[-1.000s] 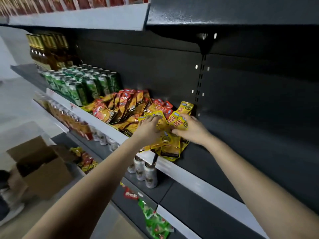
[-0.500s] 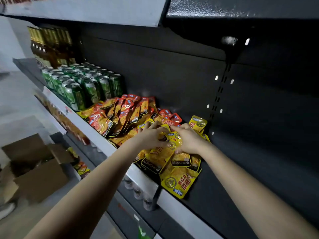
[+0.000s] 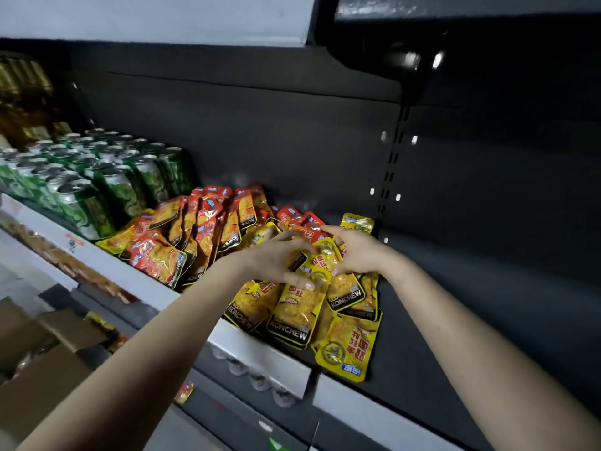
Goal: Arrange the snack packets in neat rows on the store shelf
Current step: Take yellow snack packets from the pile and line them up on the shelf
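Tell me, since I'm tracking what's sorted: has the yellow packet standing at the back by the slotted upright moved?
No. The yellow packet stands left of the slotted upright, at its foot, as before; only the camera came closer.

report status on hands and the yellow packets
Left hand and right hand both grip yellow packets. Pile loose, overlapping, no rows yet. One stray packet lies at the shelf front edge; red packets crowd its left.
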